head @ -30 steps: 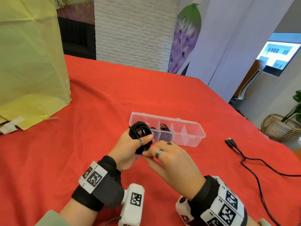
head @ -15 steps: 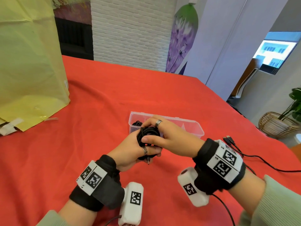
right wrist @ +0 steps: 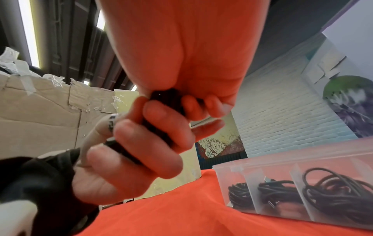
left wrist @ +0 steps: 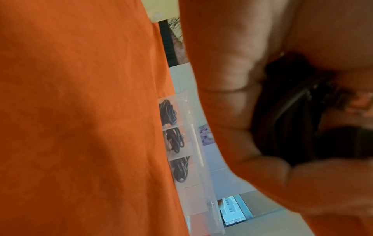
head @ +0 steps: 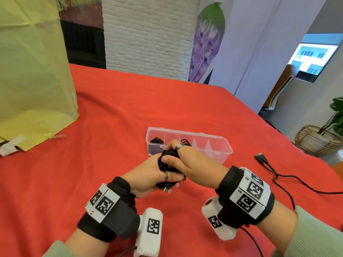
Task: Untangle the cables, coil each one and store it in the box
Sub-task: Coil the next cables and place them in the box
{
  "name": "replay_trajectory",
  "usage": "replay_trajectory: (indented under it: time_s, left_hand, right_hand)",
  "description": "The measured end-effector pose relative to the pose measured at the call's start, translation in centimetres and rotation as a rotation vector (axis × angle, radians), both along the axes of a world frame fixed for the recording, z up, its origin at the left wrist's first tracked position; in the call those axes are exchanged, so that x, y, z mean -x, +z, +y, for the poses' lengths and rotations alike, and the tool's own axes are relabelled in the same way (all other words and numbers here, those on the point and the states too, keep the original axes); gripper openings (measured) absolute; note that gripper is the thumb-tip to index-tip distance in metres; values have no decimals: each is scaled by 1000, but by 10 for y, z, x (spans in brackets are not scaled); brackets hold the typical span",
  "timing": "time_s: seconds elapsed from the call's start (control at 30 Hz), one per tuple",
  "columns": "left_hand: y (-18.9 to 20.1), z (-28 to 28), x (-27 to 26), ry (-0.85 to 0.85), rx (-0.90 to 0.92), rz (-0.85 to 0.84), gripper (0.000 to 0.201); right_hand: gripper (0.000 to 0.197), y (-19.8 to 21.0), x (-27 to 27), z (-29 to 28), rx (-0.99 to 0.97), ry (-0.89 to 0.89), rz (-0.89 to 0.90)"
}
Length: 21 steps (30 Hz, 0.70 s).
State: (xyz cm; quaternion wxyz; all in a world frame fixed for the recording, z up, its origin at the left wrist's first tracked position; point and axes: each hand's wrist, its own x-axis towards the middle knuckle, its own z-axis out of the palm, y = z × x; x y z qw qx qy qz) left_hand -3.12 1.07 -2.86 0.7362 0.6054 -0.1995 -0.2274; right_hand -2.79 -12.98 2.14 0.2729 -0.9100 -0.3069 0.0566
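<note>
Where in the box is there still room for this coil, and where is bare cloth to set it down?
The clear box has its three left compartments filled with black coils; the compartments at its right end look empty. Bare red cloth lies between the box and the yellow bag. Right of the box is crowded: a loose cable trails there. Both hands grip the coiled cable.

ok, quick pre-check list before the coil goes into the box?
1. Both hands on the coiled cable: ok. Left hand grips from below, right hand from above.
2. Loose end tucked: not ok. A plug sticks out under the left hand.
3. Box open and close: ok, just beyond the hands.
4. Free compartment: ok. Left wrist view shows three filled, then an empty one.
5. Coil tight enough to fit: cannot tell, fingers cover it.
6. Other work left: one loose cable lies uncoiled on the red cloth to the right.
</note>
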Motion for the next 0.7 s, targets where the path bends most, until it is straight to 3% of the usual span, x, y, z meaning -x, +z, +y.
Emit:
replay_trajectory:
  time_s: [0.17, 0.23, 0.33, 0.57, 0.7]
  left_hand:
    - [4, -18, 6, 159, -147, -176, 35]
    - [6, -24, 8, 212, -151, -221, 39]
    - [9, -31, 11, 238, -153, -285, 36]
    - [12, -48, 15, 184, -252, -255, 37]
    - [15, -57, 12, 69, -318, -144, 32]
  right_hand:
    - [35, -3, 8, 1, 172, -36, -265]
    - [37, -7, 9, 0, 105, -75, -268]
    - [28, -8, 5, -7, -112, -100, -132]
    - [25, -16, 7, -24, -235, -146, -102]
    - [23, -15, 8, -36, -133, -146, -206]
